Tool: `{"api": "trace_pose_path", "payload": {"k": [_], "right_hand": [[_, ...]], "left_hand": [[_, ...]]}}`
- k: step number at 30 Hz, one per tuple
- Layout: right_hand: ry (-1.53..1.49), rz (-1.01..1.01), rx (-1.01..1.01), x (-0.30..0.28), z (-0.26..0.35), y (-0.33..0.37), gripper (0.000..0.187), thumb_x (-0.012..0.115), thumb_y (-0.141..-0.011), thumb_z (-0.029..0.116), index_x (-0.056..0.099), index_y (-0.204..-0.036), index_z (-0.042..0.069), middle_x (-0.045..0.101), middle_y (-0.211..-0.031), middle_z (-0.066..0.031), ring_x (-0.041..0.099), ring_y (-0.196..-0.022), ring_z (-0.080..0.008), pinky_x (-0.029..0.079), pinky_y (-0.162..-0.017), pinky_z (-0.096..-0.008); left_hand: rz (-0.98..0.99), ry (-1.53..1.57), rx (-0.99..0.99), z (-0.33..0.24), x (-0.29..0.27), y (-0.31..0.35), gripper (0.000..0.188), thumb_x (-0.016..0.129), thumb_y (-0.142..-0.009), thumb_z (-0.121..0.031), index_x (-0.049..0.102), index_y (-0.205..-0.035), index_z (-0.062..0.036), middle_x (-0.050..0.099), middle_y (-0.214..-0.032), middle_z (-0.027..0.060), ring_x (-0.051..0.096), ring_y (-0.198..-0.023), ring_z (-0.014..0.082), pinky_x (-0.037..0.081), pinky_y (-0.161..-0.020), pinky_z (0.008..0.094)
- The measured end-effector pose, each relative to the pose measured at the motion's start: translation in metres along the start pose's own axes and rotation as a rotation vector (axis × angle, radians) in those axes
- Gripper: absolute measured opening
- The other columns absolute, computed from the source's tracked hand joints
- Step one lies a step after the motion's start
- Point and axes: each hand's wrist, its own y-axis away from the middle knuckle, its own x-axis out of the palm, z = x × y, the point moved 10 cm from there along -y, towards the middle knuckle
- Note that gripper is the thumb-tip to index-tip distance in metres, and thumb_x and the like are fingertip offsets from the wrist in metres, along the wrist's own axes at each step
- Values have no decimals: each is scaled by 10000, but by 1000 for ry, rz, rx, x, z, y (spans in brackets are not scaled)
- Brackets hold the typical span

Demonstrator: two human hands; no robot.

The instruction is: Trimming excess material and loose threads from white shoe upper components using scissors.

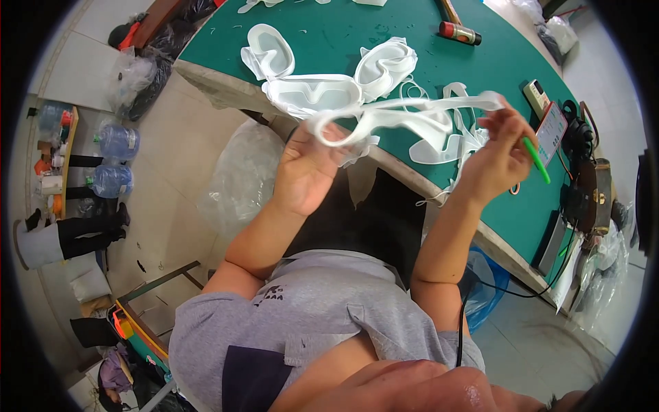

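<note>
A white, soft-looking goggle frame (395, 118) is stretched out above the table's near edge, slightly blurred. My left hand (305, 165) grips its left end, with fingers behind the loop. My right hand (500, 154) pinches the right end and also holds a slim green stick-like tool (537, 160), whose working tip I cannot make out. Beyond my left hand, a white goggle-shaped piece (312, 95) lies on the table, with two more, one upper left (270, 51) and one upper right (386, 67). White trimmed scraps (437, 150) lie under the held frame.
The green table (322, 34) has a pale worn edge. A red-and-black hammer head (460, 33) lies at the far side. To the right are a calculator-like device (536, 96) and a black cable (515, 294). A clear plastic bag (244, 172) and blue bag (489, 288) hang below.
</note>
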Motion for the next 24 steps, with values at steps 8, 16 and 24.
{"api": "trace_pose_path", "payload": {"k": [8, 16, 24], "right_hand": [[-536, 254, 458, 27, -32, 27, 207, 515, -948, 205, 585, -992, 15, 648, -935, -121, 636, -711, -188, 530, -580, -267], [-457, 294, 525, 46, -23, 56, 188, 538, -938, 195, 551, -960, 9, 643, -945, -223, 659, -721, -213, 543, -615, -279], [-295, 179, 448, 4, -43, 25, 176, 550, -929, 161, 574, -960, -11, 641, -934, -172, 645, -910, -247, 543, -661, -273]], "left_hand": [[281, 40, -678, 58, 38, 32, 700, 217, -944, -564, 535, -1150, 24, 590, -1133, 223, 578, -1038, 382, 371, -967, 450], [255, -431, -555, 79, 30, 14, 515, 385, -962, -451, 630, -940, 2, 630, -1024, 135, 582, -982, 213, 423, -905, 331], [163, -627, -316, 61, 22, 7, 490, 389, -977, -415, 634, -989, 9, 627, -1039, 87, 530, -1069, 169, 360, -975, 325]]}}
